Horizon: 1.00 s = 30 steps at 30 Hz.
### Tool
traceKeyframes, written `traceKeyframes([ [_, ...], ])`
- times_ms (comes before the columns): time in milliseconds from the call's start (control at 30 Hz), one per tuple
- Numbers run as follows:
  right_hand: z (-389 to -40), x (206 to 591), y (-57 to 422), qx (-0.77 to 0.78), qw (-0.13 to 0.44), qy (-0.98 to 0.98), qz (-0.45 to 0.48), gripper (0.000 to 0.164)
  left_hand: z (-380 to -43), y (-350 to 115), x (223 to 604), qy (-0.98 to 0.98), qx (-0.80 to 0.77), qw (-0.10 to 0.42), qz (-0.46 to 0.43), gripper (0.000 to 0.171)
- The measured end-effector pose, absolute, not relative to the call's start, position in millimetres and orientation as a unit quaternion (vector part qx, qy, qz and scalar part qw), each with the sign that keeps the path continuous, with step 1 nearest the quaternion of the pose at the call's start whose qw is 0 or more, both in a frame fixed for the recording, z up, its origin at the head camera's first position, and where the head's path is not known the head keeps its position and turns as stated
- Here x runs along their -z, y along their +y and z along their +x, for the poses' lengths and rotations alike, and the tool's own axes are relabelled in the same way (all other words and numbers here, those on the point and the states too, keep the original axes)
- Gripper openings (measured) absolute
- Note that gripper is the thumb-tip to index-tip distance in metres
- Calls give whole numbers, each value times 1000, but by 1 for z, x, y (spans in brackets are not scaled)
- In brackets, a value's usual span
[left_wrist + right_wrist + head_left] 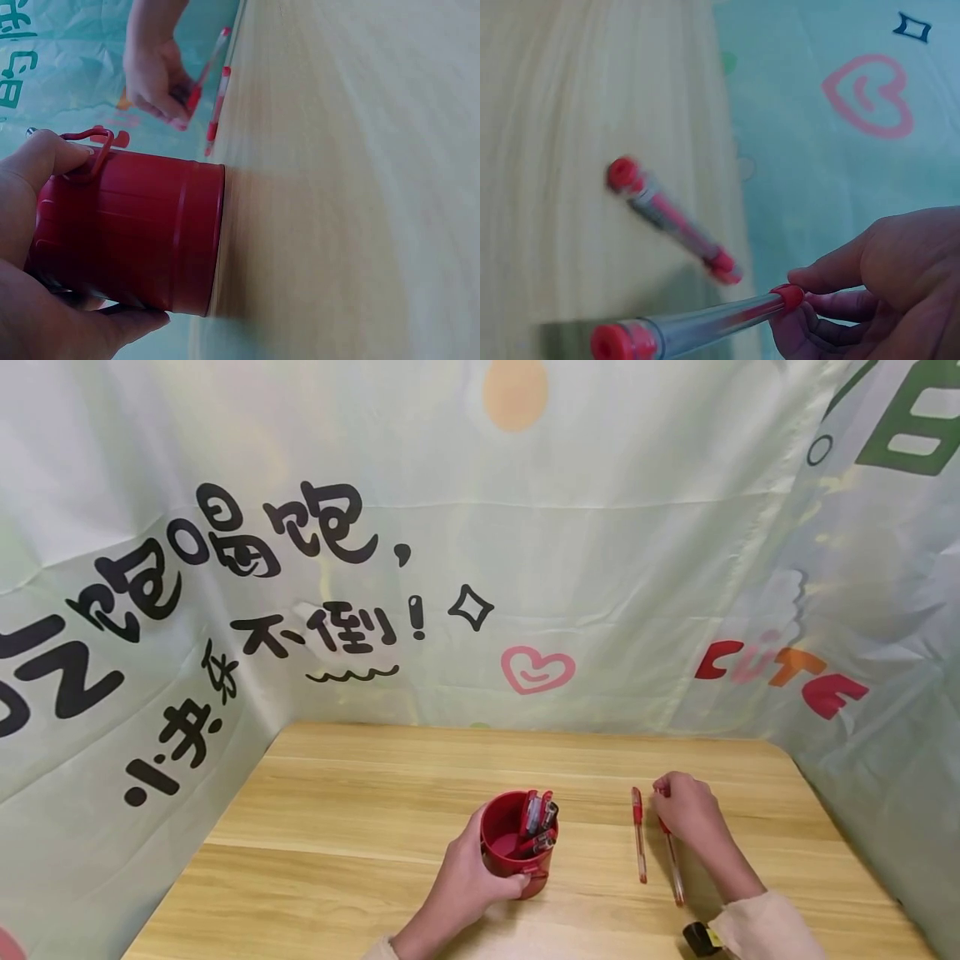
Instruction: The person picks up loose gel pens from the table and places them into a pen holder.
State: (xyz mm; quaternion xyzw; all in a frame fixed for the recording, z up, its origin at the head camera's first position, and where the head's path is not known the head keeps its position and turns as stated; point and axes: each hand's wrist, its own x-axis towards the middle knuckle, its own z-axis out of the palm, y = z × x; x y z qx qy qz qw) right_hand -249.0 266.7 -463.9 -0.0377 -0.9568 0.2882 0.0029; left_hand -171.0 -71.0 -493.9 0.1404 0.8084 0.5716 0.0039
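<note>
My left hand [471, 872] is wrapped around a red metal mug [127, 225] that stands on the wooden table, the thumb beside its handle [97, 169]. Several pens [538, 814] lean inside the mug toward its right side. Over to the right, my right hand [690, 810] pinches a clear-barrelled red pen [712, 328] near its red cap, between thumb and fingers. To the left of that hand, a second red pen [639, 839] lies on the table, roughly pointing toward the back.
The wooden table [337, 793] ends at a pale printed cloth [622, 593] at the back and sides. A black object [701, 938] with a yellow mark shows beside the right sleeve [768, 927].
</note>
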Motion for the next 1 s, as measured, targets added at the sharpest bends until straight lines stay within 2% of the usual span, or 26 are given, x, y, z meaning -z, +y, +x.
traceKeyframes([
  [100, -246, 455, 260, -287, 17, -957, -27, 33, -171, -71, 494, 808, -572, 5, 139, 92],
  [667, -225, 411, 223, -313, 93, -945, 27, 28, -172, -71, 496, 808, -572, 0, 143, 93],
  [1000, -213, 390, 208, -334, 118, -935, 30, 28, -172, -71, 496, 809, -570, 3, 141, 93],
])
